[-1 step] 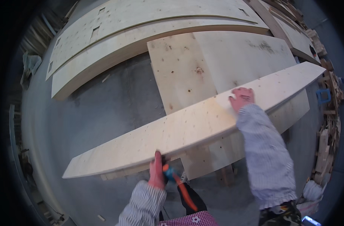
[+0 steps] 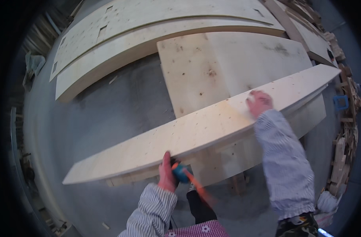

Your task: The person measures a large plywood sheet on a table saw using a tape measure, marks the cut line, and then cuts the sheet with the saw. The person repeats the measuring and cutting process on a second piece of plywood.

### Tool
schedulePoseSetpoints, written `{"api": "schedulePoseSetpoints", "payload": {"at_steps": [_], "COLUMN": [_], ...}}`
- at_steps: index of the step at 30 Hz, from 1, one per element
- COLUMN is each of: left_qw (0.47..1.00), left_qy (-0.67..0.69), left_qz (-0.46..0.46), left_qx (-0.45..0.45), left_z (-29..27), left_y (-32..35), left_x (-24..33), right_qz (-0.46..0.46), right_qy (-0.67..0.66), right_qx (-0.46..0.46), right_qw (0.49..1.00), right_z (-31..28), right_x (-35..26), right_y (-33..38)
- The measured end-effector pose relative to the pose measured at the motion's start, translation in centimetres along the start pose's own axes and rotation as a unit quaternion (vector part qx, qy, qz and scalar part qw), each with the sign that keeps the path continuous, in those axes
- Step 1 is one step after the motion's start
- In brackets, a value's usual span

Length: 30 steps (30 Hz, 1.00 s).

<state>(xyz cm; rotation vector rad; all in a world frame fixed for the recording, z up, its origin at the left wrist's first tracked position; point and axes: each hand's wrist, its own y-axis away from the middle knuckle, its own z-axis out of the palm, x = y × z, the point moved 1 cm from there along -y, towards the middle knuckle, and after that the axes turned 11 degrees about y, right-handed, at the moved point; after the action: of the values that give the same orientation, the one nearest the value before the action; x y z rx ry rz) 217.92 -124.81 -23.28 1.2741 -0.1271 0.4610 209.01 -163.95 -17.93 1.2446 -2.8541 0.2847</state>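
Note:
A long pale wooden beam [image 2: 156, 140], tapering toward its ends, lies slantwise before me, its top dotted with small marks. My left hand [image 2: 167, 173] is closed at the near edge, thumb up against the beam. In it is a teal-and-orange power tool [image 2: 181, 172], partly hidden and blurred; a blurred orange hose or cord [image 2: 200, 189] trails from it toward me. My right hand [image 2: 261, 103] grips the beam right of its middle, fingers bent at the far edge, fingertips hidden. Beneath the beam lies a wide plywood panel [image 2: 196, 75] with knots and dark stains.
A large box-like plywood piece [image 2: 109, 65] with rectangular slots spans the back. Scrap wood [image 2: 338, 154] is piled along the right, near a blue plastic frame [image 2: 340, 102]. A clear plastic bag [image 2: 34, 63] lies far left. Grey floor [image 2: 121, 106] shows between the pieces.
My right hand has shifted slightly right and my left hand slightly up in the picture. The orange hose or cord has swung right. The beam's left end sits a little farther left.

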Motion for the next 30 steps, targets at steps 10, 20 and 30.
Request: {"api": "schedulePoseSetpoints", "payload": {"at_steps": [10, 20, 30], "left_qw": [0.951, 0.971, 0.988], "left_qy": [-0.216, -0.225, 0.051], "left_qz": [0.104, -0.060, -0.147], "left_qx": [-0.198, -0.060, -0.024], "left_z": [6.4, -13.4, -30.9], "left_y": [0.4, -1.3, -14.4], "left_x": [11.5, 15.3, 2.5], "right_qz": [0.013, 0.219, 0.464], "right_qy": [-0.237, -0.564, -0.530], "right_qx": [-0.077, -0.274, -0.361], "right_qw": [0.968, 0.748, 0.611], "right_z": [-6.3, 0.2, 6.2], "right_x": [-8.5, -20.2, -21.6], "right_y": [9.6, 15.0, 34.5]}}
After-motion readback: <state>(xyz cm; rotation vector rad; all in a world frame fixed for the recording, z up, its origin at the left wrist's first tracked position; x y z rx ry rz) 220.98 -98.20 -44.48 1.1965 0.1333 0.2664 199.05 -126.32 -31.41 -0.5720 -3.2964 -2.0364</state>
